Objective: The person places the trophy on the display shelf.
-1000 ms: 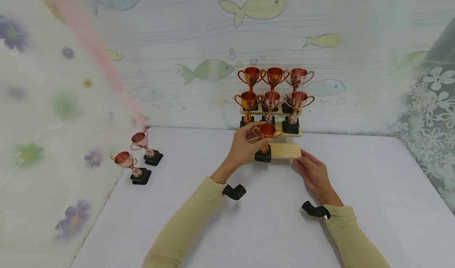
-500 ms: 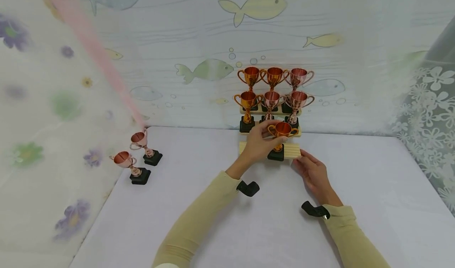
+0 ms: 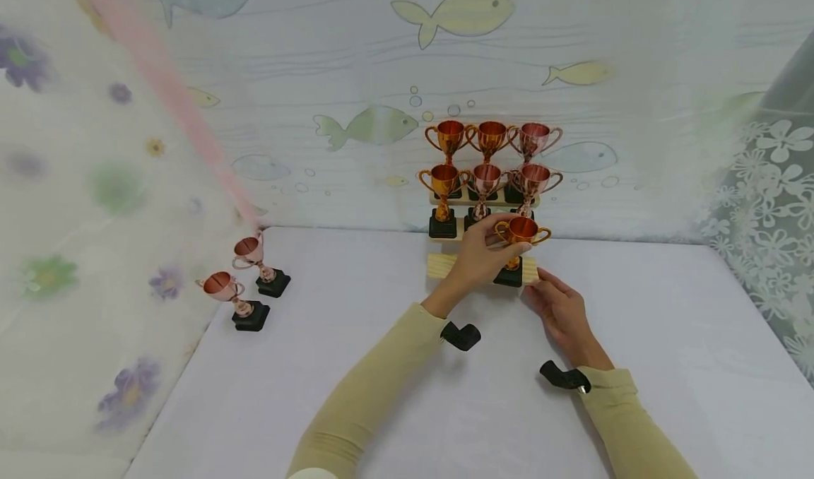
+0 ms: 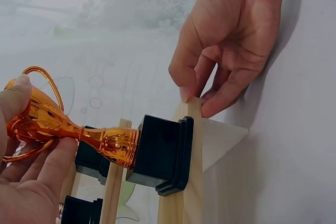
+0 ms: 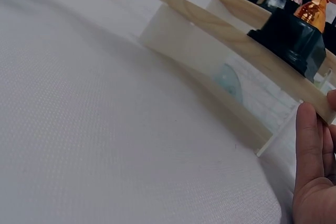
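In the head view my left hand [image 3: 480, 256] holds a small gold trophy cup [image 3: 523, 229] by its bowl, thumb and fingers between the handles. Its black square base [image 4: 163, 153] meets the top of the front wooden shelf board [image 3: 441, 265], near the right end; part of the base overhangs the front edge in the right wrist view. My right hand [image 3: 562, 309] pinches that board's right end between thumb and fingers, as the left wrist view shows. Behind, the middle tier bears a gold trophy [image 3: 443, 181] and two rose-coloured trophies [image 3: 487, 179], partly hidden by my left hand.
The back tier [image 3: 470, 200] holds two gold trophies [image 3: 450, 136] and a rose-coloured one [image 3: 534, 138] against the fish-patterned backdrop. Two more rose-coloured trophies [image 3: 222, 286] stand at the left of the white table [image 3: 356, 288]. Clear side panels [image 5: 283, 129] support the front board.
My left hand has carried the gold trophy rightward along the front board, from its left part to near its right end. My right hand has stayed at the board's end.
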Motion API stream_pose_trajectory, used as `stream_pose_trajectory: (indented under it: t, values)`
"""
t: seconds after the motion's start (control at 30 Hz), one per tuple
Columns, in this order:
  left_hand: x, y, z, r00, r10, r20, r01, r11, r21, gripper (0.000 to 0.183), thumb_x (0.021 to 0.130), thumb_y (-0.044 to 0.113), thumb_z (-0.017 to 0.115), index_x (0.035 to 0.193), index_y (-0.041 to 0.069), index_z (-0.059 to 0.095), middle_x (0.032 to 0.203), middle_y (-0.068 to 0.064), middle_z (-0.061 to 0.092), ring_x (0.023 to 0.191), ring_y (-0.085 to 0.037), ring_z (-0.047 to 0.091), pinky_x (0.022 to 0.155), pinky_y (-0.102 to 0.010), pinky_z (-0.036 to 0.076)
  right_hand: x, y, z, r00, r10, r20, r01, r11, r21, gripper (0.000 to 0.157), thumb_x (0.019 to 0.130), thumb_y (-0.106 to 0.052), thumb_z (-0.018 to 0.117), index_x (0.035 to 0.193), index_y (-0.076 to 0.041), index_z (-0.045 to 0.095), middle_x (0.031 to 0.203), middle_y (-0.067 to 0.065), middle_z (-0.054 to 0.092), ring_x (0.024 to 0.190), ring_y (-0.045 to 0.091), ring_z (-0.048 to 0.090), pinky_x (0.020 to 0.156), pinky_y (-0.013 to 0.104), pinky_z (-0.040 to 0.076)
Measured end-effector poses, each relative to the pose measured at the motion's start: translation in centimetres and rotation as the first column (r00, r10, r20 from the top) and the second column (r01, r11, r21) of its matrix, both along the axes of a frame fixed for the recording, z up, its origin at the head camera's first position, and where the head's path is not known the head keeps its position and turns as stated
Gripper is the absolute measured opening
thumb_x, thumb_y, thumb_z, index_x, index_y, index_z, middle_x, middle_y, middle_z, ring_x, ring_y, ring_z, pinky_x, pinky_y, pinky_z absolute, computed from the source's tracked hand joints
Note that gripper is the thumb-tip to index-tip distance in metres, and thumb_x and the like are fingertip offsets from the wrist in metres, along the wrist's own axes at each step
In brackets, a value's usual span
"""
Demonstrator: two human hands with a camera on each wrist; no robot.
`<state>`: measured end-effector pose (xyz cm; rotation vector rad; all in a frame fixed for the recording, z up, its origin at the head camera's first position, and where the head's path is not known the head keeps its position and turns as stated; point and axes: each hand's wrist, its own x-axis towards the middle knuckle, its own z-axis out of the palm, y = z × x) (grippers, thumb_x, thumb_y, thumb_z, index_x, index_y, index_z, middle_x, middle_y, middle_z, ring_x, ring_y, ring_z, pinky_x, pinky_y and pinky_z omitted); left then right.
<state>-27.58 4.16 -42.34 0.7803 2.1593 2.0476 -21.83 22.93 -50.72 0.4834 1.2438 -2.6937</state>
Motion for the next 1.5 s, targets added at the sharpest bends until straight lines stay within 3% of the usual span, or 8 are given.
stream_pose_trajectory:
  t: [0.27,0.4,0.7,0.87,1.0,1.13,1.33,1.5]
  values:
    - [-0.1,1.0,-0.1,1.0,0.017,0.008,-0.017,0.999,0.046,0.048,0.09,0.006,0.077,0.136,0.005,0.06,0.125,-0.016,0.065,0.107,-0.015,0.07,0.088,-0.022,0.059,0.0,-0.1,0.1,1.0,0.004,0.022,-0.005,0.999,0.034,0.024,0.098,-0.01,0.068,0.121,-0.017,0.066,0.125,-0.004,0.059,0.105,0.006,0.067,0.095,0.02,0.055]
    - [-0.2,1.6,-0.3,0.999,0.036,-0.006,-0.035,0.997,0.066,0.048,0.089,0.005,0.078,0.134,0.003,0.06,0.125,-0.017,0.065,0.106,-0.012,0.069,0.088,-0.022,0.059,0.0,-0.1,0.1,1.0,-0.002,0.02,0.001,0.999,0.038,0.018,0.098,-0.008,0.067,0.114,-0.017,0.069,0.123,-0.004,0.06,0.104,0.006,0.067,0.093,0.02,0.056]
    - [-0.1,2.4,-0.3,0.997,0.078,-0.009,-0.077,0.995,0.069,0.049,0.088,0.003,0.079,0.134,0.003,0.061,0.127,-0.017,0.065,0.108,-0.019,0.07,0.086,-0.022,0.059,0.0,-0.2,0.1,1.0,-0.011,0.011,0.011,1.0,0.021,0.017,0.1,-0.005,0.063,0.104,-0.018,0.073,0.114,-0.005,0.067,0.101,0.007,0.068,0.092,0.02,0.057]
    - [-0.1,2.5,-0.4,0.998,0.061,-0.005,-0.06,0.995,0.078,0.052,0.089,0.001,0.076,0.138,0.004,0.059,0.126,-0.019,0.066,0.11,-0.026,0.07,0.088,-0.024,0.059,0.0,-0.2,0.2,1.0,-0.009,0.005,0.009,1.0,0.014,0.02,0.1,-0.003,0.061,0.102,-0.018,0.075,0.11,-0.005,0.07,0.1,0.007,0.068,0.09,0.02,0.057]
    - [-0.1,2.4,-0.8,0.999,0.038,-0.003,-0.037,0.997,0.067,0.058,0.089,0.001,0.077,0.143,0.004,0.054,0.129,-0.018,0.064,0.114,-0.022,0.068,0.093,-0.025,0.058,0.0,-0.2,0.3,1.0,-0.016,-0.003,0.016,1.0,0.008,0.021,0.1,-0.002,0.061,0.1,-0.017,0.076,0.108,-0.005,0.071,0.099,0.007,0.069,0.09,0.02,0.058]
    - [0.4,1.5,-1.2,0.998,0.048,-0.031,-0.048,0.999,0.013,0.066,0.088,0.004,0.079,0.147,0.005,0.049,0.133,-0.016,0.061,0.12,-0.019,0.064,0.101,-0.025,0.054,0.1,-0.3,0.3,1.0,-0.011,-0.008,0.011,1.0,0.005,0.023,0.101,-0.002,0.059,0.099,-0.017,0.077,0.107,-0.005,0.072,0.099,0.006,0.07,0.09,0.02,0.058]
    - [2.0,-1.2,-1.5,0.995,0.079,-0.056,-0.082,0.995,-0.054,0.066,0.09,0.006,0.078,0.148,0.004,0.047,0.136,-0.019,0.058,0.127,-0.026,0.059,0.105,-0.026,0.051,0.1,-0.2,0.2,1.0,-0.017,0.016,0.017,1.0,0.013,0.022,0.1,-0.002,0.061,0.099,-0.018,0.076,0.111,-0.006,0.069,0.099,0.006,0.068,0.09,0.02,0.057]
    - [3.9,-5.2,-2.8,0.998,0.048,-0.04,-0.052,0.993,-0.111,0.057,0.094,0.006,0.072,0.146,0.003,0.05,0.133,-0.021,0.061,0.125,-0.033,0.059,0.105,-0.04,0.053,0.1,-0.2,0.3,0.999,-0.027,0.034,0.026,0.999,0.027,0.021,0.099,-0.002,0.063,0.099,-0.018,0.075,0.117,-0.005,0.062,0.101,0.006,0.067,0.093,0.019,0.056]
